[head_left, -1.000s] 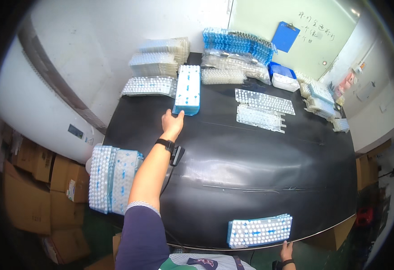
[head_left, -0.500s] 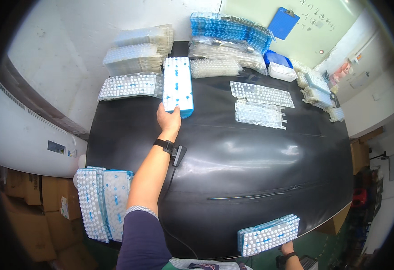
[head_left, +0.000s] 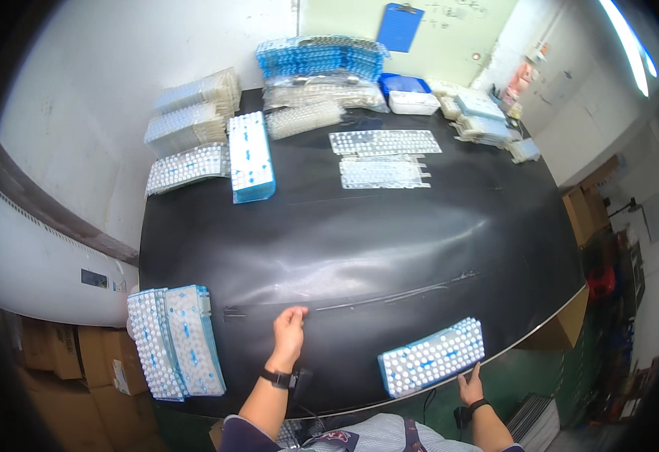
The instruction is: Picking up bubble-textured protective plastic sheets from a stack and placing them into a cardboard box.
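My left hand (head_left: 289,333) hovers over the near middle of the black table, its fingers curled together and no object visible in them. My right hand (head_left: 471,386) is at the table's near edge with thumb and forefinger apart, fingertips by the near right corner of a stack of white-studded sheets with blue marks (head_left: 433,358). These look like keyboard membrane sheets. Whether the fingertips press on that stack is hard to tell. A tall stack of similar white-and-blue sheets (head_left: 251,157) stands at the far left, apart from both hands.
Two more stacks of studded sheets (head_left: 192,343) lie at the near left. Clear sheets (head_left: 384,172) lie farther back. Along the wall are pale sheet stacks (head_left: 186,126), a blue stack (head_left: 318,59) and a white box (head_left: 412,103). A cable (head_left: 429,403) hangs by the table's near edge.
My left hand has let go of the tall stack at the far left and come back toward me. My right hand's fingers now show more beside the near stack. The view has shifted.
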The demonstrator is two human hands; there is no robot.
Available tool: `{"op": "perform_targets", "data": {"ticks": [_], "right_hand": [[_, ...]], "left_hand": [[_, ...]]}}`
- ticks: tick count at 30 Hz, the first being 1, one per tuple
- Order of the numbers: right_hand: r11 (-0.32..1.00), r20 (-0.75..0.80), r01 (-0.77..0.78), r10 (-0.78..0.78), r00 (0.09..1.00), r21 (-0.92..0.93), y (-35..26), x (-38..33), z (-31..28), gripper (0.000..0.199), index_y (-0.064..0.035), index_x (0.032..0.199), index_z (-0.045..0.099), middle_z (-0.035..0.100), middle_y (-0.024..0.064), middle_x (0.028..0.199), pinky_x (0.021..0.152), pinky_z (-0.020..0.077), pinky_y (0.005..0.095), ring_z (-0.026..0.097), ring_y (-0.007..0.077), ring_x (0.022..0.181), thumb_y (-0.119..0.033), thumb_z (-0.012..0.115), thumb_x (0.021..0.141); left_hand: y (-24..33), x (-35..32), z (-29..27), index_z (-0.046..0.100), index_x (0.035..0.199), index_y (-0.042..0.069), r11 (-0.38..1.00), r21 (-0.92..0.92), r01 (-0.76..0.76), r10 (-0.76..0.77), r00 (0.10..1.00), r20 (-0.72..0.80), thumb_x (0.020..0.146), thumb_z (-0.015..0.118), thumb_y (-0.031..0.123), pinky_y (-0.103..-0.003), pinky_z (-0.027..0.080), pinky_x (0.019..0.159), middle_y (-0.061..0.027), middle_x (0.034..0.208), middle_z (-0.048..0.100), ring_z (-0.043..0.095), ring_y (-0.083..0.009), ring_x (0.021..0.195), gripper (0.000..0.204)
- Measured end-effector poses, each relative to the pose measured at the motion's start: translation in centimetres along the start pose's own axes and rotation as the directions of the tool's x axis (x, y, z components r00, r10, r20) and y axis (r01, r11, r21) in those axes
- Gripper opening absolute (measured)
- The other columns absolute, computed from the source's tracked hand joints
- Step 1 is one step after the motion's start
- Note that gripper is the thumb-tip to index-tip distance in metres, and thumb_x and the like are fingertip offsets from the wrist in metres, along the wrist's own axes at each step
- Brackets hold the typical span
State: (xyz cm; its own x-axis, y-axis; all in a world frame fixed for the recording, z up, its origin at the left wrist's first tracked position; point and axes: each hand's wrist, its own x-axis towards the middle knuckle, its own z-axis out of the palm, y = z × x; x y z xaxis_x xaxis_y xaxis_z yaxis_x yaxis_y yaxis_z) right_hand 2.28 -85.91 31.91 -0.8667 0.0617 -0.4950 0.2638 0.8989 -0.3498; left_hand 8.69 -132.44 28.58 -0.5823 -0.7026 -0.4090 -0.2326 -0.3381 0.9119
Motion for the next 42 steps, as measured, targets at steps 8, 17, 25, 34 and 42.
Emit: {"op": "perform_targets", "data": {"ticks": [8,17,25,34,42], "right_hand": [[0.992,0.078,0.047,-0.057,0.995,0.116,18.6,-0.2,4.6,0.040,0.0068,0.107,0.057,0.064,0.0144,0.081,0.062,0.0494,0.0303,0.061,0.0178,0.065,-0.026,0.054,0.085],[0.860,0.074,-0.394,0.393,0.917,0.323,39.9,-13.0,7.0,0.045,0.0006,0.100,0.063,0.063,0.0217,0.097,0.085,0.0452,0.0406,0.059,0.0342,0.095,-0.039,0.051,0.083],[0.222,0.004,-0.594,0.935,0.354,0.773,55.6,-30.5,12.9,0.040,0.0023,0.100,0.061,0.060,0.0242,0.102,0.083,0.0456,0.0417,0.058,0.0361,0.096,-0.032,0.052,0.080],[-0.382,0.471,-0.501,0.880,0.058,0.777,51.1,-33.9,23.6,0.036,0.0004,0.100,0.063,0.062,0.0213,0.100,0.080,0.0458,0.0441,0.059,0.0350,0.094,-0.025,0.048,0.080],[-0.139,0.473,-0.699,0.825,0.309,0.701,52.6,-30.2,23.1,0.033,-0.0010,0.100,0.064,0.063,0.0191,0.096,0.076,0.0469,0.0431,0.060,0.0325,0.089,-0.024,0.048,0.082]], "left_hand": [[5.8,-9.4,3.7,0.063,0.079,0.000,0.911,0.146,-0.386,0.306,0.869,0.388,0.083,0.060,0.007,-0.020,0.042,0.065,-0.0017,0.079,0.061,0.053,-0.0073,0.072,0.008],[4.3,-31.9,22.3,0.062,0.088,-0.002,0.738,0.251,-0.627,0.075,0.446,0.892,0.079,0.064,0.010,-0.025,0.045,0.069,-0.0053,0.078,0.062,0.057,-0.0131,0.076,0.015],[-7.2,-52.8,39.0,0.061,0.100,0.000,0.583,-0.182,-0.792,-0.432,-0.492,0.756,0.078,0.068,0.019,-0.030,0.048,0.074,-0.0135,0.098,0.063,0.061,-0.0218,0.089,0.030],[-18.9,-65.0,50.3,0.051,0.117,-0.004,0.569,-0.134,-0.812,-0.747,-0.578,0.329,0.088,0.059,0.015,-0.030,0.040,0.090,-0.0137,0.114,0.057,0.053,-0.0193,0.103,0.036],[-29.0,-77.4,58.7,0.061,0.099,-0.004,0.655,-0.566,-0.501,-0.632,-0.774,-0.047,0.078,0.068,0.021,-0.032,0.046,0.079,-0.0160,0.098,0.064,0.061,-0.0233,0.092,0.033]]}}
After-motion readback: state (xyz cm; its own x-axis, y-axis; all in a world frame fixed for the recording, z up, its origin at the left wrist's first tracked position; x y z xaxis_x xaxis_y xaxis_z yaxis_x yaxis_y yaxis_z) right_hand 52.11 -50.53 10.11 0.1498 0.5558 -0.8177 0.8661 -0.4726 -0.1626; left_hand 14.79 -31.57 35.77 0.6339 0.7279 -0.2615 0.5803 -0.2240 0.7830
